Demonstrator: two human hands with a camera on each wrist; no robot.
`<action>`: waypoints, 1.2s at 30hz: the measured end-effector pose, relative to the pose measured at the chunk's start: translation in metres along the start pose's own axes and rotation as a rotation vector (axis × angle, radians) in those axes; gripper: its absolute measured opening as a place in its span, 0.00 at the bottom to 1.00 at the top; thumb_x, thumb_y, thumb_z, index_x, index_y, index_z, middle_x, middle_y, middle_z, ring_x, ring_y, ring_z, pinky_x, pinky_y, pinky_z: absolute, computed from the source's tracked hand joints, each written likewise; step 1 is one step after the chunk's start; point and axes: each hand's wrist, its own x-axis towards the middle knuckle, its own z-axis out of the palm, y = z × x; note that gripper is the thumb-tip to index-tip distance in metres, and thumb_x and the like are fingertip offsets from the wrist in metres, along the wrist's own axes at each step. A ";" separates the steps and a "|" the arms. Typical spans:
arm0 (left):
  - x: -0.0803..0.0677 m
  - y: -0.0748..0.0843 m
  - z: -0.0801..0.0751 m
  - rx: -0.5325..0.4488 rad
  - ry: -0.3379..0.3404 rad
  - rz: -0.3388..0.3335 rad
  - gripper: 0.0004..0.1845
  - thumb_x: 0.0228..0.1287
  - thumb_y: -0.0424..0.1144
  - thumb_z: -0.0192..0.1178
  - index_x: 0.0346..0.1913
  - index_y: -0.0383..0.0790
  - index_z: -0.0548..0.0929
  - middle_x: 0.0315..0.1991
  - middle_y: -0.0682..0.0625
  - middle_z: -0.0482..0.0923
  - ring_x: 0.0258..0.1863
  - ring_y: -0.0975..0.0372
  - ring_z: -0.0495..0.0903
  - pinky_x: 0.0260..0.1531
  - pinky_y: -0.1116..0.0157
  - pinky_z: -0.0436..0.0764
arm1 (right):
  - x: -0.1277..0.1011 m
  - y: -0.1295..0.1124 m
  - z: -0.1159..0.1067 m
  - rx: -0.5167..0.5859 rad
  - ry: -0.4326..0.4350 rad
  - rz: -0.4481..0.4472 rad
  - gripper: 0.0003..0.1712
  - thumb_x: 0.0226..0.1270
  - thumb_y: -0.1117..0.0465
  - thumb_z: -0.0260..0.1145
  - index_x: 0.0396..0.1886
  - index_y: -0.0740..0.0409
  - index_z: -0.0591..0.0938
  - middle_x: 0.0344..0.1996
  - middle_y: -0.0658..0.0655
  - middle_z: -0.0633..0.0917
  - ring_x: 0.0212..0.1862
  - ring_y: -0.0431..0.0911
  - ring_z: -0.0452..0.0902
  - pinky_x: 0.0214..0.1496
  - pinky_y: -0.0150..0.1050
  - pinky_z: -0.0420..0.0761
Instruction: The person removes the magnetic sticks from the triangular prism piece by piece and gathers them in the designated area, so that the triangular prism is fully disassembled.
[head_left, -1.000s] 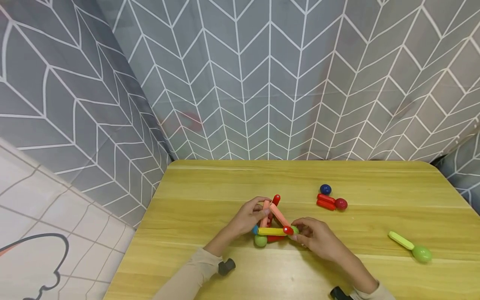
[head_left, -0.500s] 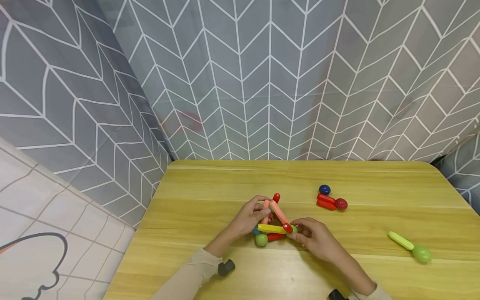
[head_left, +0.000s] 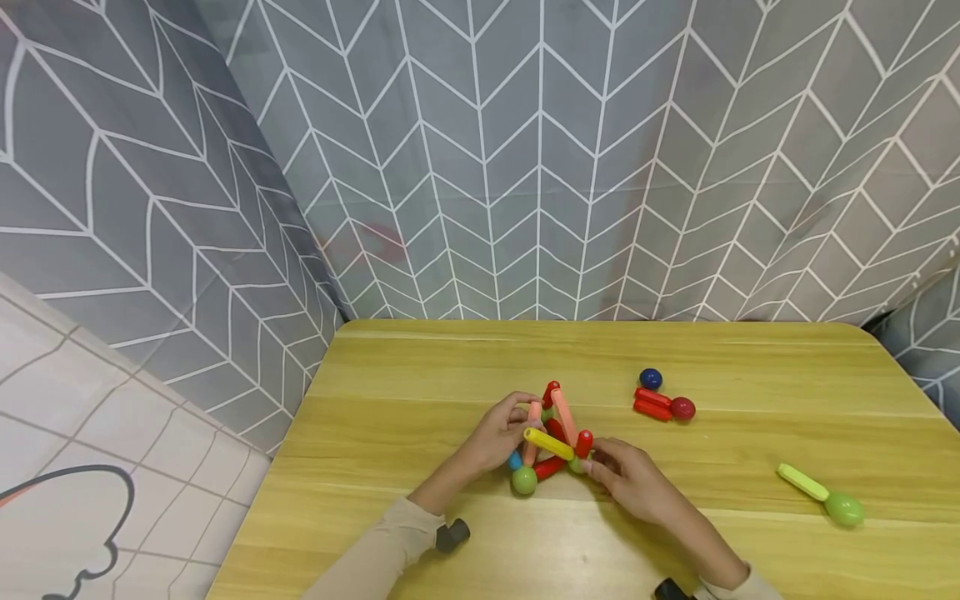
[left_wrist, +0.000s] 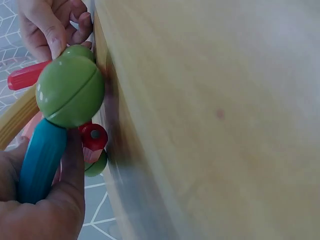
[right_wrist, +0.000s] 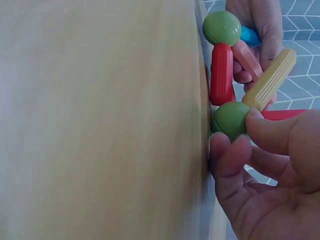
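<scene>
A structure of ribbed toy building sticks and balls stands between my hands on the wooden table. My left hand grips its left side, fingers around a blue stick and close to a pink stick. That blue stick meets a green ball. With thumb and fingertips, my right hand pinches another green ball at the near right corner. A yellow stick, upright red stick, second pink stick and lower red stick meet near that corner.
Behind and to the right lie a dark blue ball, two red sticks and a crimson ball. Farther right, a lime stick touches a green ball. A grey patterned curtain hangs behind the table.
The yellow stick's left end has swung upward off the left corner. The red stick at the right corner has turned upright, and the second pink stick has tilted steeper. Both hands keep their places.
</scene>
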 end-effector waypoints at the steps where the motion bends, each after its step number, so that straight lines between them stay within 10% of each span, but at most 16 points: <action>1: 0.000 0.000 -0.001 0.005 -0.013 -0.005 0.18 0.75 0.37 0.55 0.65 0.39 0.73 0.47 0.38 0.84 0.38 0.62 0.81 0.41 0.73 0.79 | 0.000 0.000 0.000 -0.006 0.005 -0.001 0.10 0.75 0.58 0.61 0.45 0.60 0.82 0.26 0.52 0.78 0.27 0.34 0.70 0.28 0.30 0.74; 36: -0.003 0.000 -0.001 -0.013 -0.087 0.041 0.21 0.74 0.36 0.56 0.67 0.40 0.70 0.46 0.38 0.84 0.41 0.61 0.85 0.47 0.69 0.83 | 0.000 -0.006 0.005 -0.024 0.054 0.038 0.20 0.72 0.59 0.65 0.59 0.65 0.79 0.29 0.52 0.81 0.26 0.34 0.70 0.27 0.29 0.73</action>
